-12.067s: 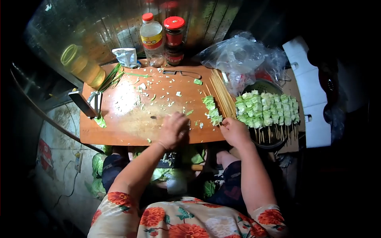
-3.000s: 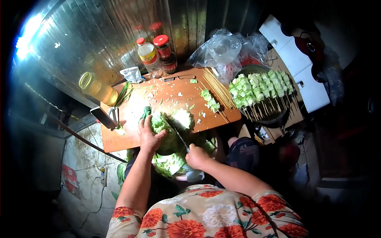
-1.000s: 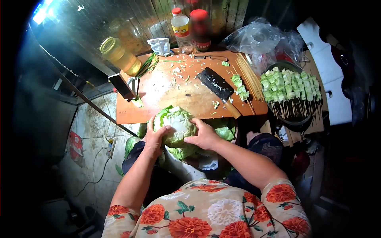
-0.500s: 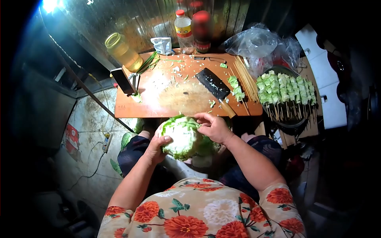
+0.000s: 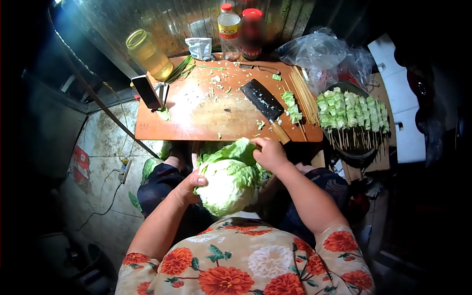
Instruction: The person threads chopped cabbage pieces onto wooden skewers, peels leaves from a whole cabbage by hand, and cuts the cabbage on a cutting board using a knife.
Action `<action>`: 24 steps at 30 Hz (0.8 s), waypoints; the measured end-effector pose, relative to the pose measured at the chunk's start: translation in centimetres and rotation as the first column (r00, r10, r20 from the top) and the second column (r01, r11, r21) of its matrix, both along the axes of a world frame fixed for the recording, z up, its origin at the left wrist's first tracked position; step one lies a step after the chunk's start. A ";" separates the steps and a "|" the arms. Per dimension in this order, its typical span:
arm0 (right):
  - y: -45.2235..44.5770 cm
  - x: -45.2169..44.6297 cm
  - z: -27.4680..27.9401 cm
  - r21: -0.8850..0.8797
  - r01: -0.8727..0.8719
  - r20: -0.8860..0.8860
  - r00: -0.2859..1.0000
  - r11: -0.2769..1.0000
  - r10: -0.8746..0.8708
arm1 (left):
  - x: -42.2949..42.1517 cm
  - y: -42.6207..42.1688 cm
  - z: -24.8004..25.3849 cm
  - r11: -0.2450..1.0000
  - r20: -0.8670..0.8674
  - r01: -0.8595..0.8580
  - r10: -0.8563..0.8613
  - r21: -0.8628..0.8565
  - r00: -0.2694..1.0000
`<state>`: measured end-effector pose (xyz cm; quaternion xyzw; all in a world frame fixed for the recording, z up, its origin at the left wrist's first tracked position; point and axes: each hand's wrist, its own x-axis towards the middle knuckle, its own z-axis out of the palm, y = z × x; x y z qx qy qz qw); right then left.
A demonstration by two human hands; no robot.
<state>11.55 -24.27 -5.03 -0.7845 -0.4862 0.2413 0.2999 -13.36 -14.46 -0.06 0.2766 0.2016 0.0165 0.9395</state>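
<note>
A round, pale green head of cabbage (image 5: 223,189) is held over my lap, in front of the table's near edge. My left hand (image 5: 189,187) grips its left side, thumb on top and the other fingers hidden beneath. At the upper right of the head, my right hand (image 5: 270,155) pinches the edge of an outer leaf (image 5: 241,150), which stands partly lifted away. Beyond the hands, a cleaver (image 5: 263,101) with a wooden handle lies on the wooden table (image 5: 196,125), bits of leaf on its blade. A skewer of cut leaf pieces (image 5: 291,106) lies beside it.
Bare skewers (image 5: 305,93) lie at the table's right, next to a tray of several loaded skewers (image 5: 351,110). At the back stand a jar of yellow liquid (image 5: 152,59), a clear bottle (image 5: 229,34) and a red-lidded jar (image 5: 251,37). A phone (image 5: 146,92) leans at the left.
My right hand has taken hold of an outer leaf and pulled it up from the head. The cabbage has come slightly closer to my body and tilted.
</note>
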 end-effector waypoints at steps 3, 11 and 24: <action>-1.3 -1.0 3.0 0.033 0.069 0.051 0.996 0.997 -0.071 | 0.7 0.1 -0.9 0.998 -0.038 -0.043 0.044 0.035 0.998; -3.4 -3.5 2.6 -0.065 0.000 -0.712 0.700 0.998 -0.046 | 2.5 -0.9 -2.9 0.971 -0.099 -0.131 0.153 0.201 0.983; -7.8 -1.8 6.2 0.076 0.173 -0.938 -0.322 0.982 0.129 | 0.3 -0.4 -1.1 0.984 -0.020 -0.176 0.175 -0.036 0.984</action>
